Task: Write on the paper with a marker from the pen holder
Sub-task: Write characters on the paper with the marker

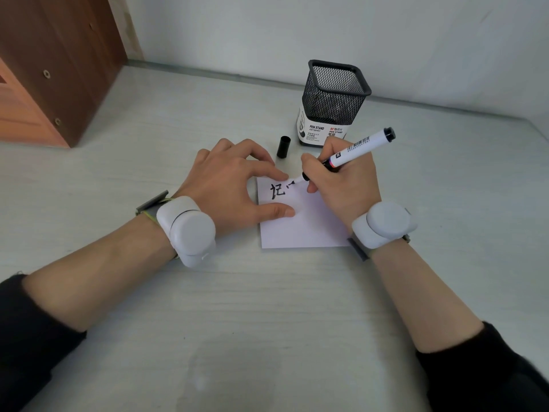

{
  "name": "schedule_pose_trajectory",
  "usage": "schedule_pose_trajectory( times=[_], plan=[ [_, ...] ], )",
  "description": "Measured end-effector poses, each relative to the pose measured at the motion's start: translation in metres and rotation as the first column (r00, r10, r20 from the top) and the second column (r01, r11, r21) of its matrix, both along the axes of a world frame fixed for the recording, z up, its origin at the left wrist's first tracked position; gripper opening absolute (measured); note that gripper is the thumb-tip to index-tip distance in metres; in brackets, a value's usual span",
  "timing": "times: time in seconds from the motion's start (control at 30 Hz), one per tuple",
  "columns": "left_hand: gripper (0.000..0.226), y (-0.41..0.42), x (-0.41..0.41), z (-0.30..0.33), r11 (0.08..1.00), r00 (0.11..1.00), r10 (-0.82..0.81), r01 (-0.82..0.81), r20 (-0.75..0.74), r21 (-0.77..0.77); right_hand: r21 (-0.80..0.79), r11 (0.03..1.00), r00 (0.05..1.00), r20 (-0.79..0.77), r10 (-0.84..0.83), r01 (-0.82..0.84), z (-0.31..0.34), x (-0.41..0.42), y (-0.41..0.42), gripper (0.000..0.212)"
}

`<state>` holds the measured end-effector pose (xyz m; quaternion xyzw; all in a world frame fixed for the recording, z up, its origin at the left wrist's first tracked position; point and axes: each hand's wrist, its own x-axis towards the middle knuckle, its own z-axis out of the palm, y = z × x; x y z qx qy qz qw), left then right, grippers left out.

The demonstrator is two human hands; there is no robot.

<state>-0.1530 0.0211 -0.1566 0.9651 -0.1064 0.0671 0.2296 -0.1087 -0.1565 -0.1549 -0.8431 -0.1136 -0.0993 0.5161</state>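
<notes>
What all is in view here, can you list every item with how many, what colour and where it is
Paper: one, white, centre of the table, black writing near its top left corner.
Marker: one, white barrel with black ends, tip on the paper's top edge.
Marker cap: one, black, upright on the table beside the pen holder.
Pen holder: one, black mesh with a white label, behind the paper.
Table: one, pale wood grain.
Cabinet: one, brown, far left.
Wall: white, behind the table.
Wrist devices: two, white, one per wrist.
Left hand: fingertips pinning the paper's left edge.
Right hand: gripping the marker.
</notes>
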Motion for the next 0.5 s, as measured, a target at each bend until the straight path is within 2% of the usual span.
schedule_pose_trajectory(
  times=[0.17, 0.33, 0.5],
  plan=[
    [0.061, 0.0002, 0.0002, -0.0002, 1.000, 1.000, 0.005, -0.005, 0.000, -0.004, -0.014, 1.000, 1.000, -0.018, -0.004, 0.003, 0.0002, -0.0014, 0.0000, 0.024],
    [0.062, 0.0000, 0.0001, 0.0002, 1.000, 1.000, 0.005, -0.005, -0.003, -0.004, 0.026, 1.000, 0.999, -0.050, 0.015, -0.013, 0.0000, 0.0012, -0.0002, 0.031],
    [0.060, 0.0002, 0.0004, 0.0002, 1.000, 1.000, 0.008, -0.008, -0.006, -0.008, -0.007, 0.999, 0.999, -0.019, 0.033, -0.033, -0.0007, -0.0003, 0.0002, 0.029]
  ],
)
